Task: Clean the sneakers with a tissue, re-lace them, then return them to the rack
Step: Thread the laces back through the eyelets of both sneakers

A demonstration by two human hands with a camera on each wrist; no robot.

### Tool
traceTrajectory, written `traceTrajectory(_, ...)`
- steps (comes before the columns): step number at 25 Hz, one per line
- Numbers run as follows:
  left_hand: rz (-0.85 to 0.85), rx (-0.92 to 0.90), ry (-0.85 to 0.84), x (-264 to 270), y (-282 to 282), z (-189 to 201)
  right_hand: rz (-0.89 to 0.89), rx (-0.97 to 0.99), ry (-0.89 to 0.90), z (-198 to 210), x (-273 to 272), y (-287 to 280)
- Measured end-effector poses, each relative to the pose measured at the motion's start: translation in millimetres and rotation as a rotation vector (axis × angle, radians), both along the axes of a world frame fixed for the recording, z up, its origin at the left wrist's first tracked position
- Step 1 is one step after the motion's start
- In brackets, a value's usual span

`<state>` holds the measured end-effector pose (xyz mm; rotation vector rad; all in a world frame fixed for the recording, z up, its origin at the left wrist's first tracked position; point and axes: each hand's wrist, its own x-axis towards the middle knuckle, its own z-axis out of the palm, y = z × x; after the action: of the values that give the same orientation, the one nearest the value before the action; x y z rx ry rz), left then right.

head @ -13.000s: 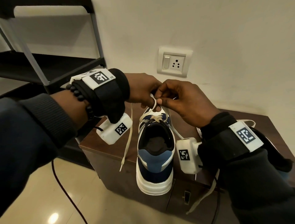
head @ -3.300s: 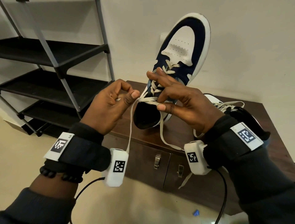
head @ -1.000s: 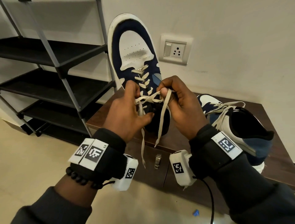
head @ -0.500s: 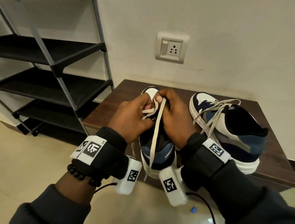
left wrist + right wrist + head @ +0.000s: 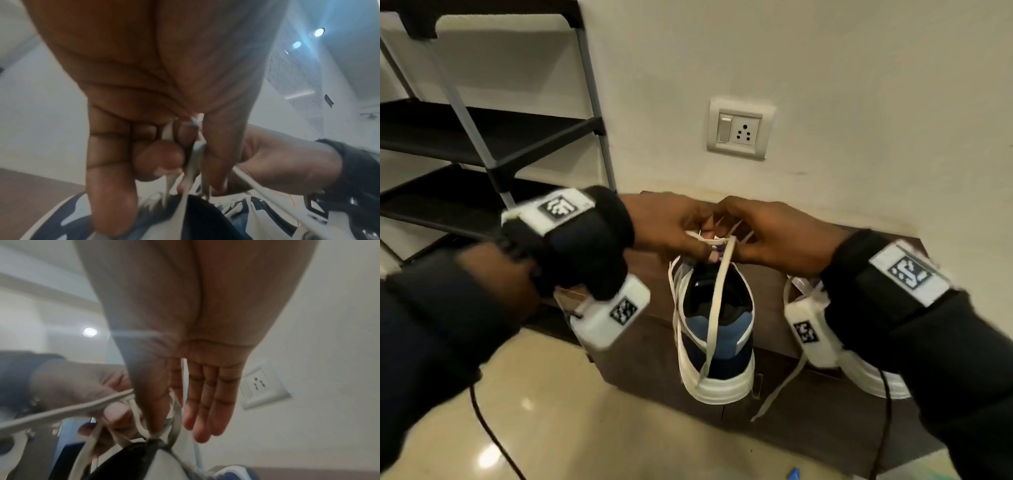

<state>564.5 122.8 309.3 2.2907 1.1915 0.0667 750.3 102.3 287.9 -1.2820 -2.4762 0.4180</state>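
Note:
A navy, blue and white sneaker (image 5: 717,329) stands on the brown cabinet (image 5: 808,428), heel toward me and over the front edge. My left hand (image 5: 703,240) and right hand (image 5: 734,241) meet above its tongue, and each pinches the white lace (image 5: 717,294). One lace end hangs down over the heel. In the left wrist view the fingers (image 5: 160,160) curl round lace strands (image 5: 195,155). In the right wrist view thumb and forefinger pinch the lace (image 5: 174,417), while the other fingers (image 5: 207,402) stay straight. The second sneaker (image 5: 866,377) sits mostly hidden behind my right wrist.
A black shelf rack (image 5: 482,137) with grey posts stands at the left, against the wall. A wall socket (image 5: 739,128) is above the cabinet. A black cable (image 5: 489,428) trails over the tiled floor, and a small blue scrap (image 5: 895,474) lies there too.
The sneaker, tipped toe-up a second ago, now sits level with its heel toward me. My wrists have spread outward, and both hands still hold the lace over the tongue.

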Motion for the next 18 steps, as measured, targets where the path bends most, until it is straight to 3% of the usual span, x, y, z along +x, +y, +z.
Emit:
traceTrajectory(2, -0.019, -0.049, 0.144, 5, 20, 15, 0.066, -0.055, -0.088, 11, -6, 8)
traceTrajectory(4, -0.064, -0.109, 0.370, 9, 31, 16, 0.127, -0.184, -0.059, 7, -12, 12)
traceTrajectory(7, -0.140, -0.158, 0.584, 13, 29, 3, 0.058, -0.245, -0.184, -9, -11, 13)
traceTrajectory(12, -0.102, -0.090, 0.533, 10, 19, -5, 0.030, -0.336, -0.072, -6, -2, 11)
traceTrajectory(18, -0.101, 0.077, 0.399, 14, 22, 34, 0.056, -0.321, 0.119, 11, 7, 19)
